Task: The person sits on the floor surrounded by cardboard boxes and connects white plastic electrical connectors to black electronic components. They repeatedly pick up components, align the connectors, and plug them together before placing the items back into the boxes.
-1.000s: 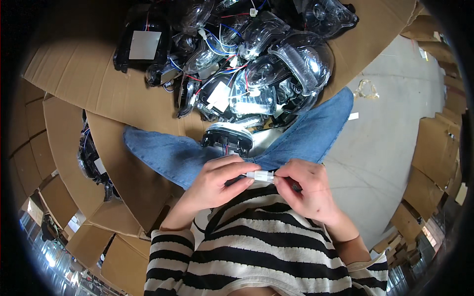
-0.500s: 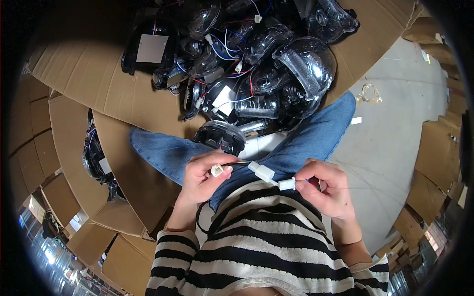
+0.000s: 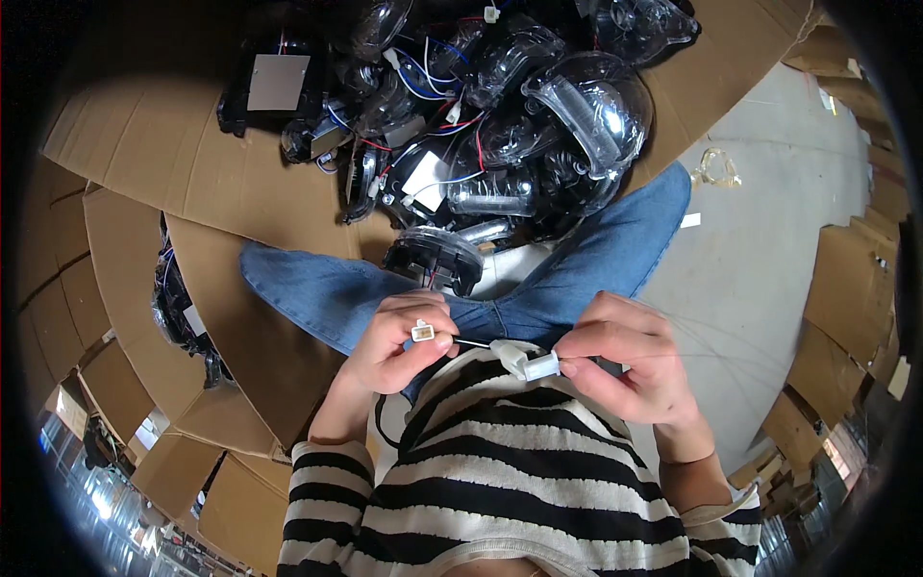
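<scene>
My left hand pinches a dark cable between thumb and fingers. One white plug connector sticks out at its fingertips. Further along that cable, between the hands, hangs a larger white connector. My right hand is closed on another small white connector, gripped at its wire end. This one lies against or just in front of the larger connector; whether they are joined cannot be seen. Just beyond my left hand a black lamp housing rests near my lap, with thin wires at its base.
A large cardboard box ahead holds a heap of clear-lensed headlamps with loose coloured wires. At the left, another carton contains more lamps. My jeans-clad legs spread around the work. A clear plastic loop lies on the grey floor.
My right hand has come slightly left, bringing its connector over the end of the larger one. The larger connector has dropped toward my shirt. The whole view has shifted a little.
</scene>
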A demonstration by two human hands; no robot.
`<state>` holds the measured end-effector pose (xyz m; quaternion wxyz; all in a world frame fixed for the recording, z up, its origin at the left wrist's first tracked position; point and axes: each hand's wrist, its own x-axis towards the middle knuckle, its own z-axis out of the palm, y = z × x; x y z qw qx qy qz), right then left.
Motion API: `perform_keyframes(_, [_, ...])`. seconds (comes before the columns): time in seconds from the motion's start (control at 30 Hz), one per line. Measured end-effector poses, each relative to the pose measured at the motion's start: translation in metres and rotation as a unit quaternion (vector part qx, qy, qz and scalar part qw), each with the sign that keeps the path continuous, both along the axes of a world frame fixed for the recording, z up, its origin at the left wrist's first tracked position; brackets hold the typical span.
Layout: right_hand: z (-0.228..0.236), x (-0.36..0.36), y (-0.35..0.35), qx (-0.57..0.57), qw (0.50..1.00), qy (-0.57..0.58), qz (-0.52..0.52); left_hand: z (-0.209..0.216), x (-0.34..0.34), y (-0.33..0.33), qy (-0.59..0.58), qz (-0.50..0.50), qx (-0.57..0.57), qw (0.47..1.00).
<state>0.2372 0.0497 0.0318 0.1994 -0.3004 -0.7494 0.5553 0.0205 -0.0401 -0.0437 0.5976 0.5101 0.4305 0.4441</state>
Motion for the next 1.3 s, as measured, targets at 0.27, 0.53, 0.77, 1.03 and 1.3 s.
perform_keyframes(0.27, [0.004,-0.001,-0.003,0.106,0.989,-0.095,0.042,-0.002,-0.002,-0.001,-0.085,-0.048,-0.029,0.995])
perform_keyframes(0.53, [-0.009,0.007,-0.008,0.084,0.995,-0.052,0.032,0.017,0.001,-0.009,-0.042,-0.021,-0.049,0.998])
perform_keyframes(0.77, [-0.006,0.031,-0.003,-0.008,0.993,-0.045,-0.113,0.099,-0.128,-0.128,-0.14,0.571,0.179,0.789])
perform_keyframes(1.03, [-0.02,0.019,-0.012,-0.04,0.996,-0.045,-0.067,0.127,-0.257,-0.2,0.744,0.463,-0.069,0.476])
perform_keyframes(1.3, [-0.029,0.007,-0.023,-0.065,0.994,-0.068,-0.059,-0.028,-0.146,-0.078,0.373,0.479,-0.057,0.793])
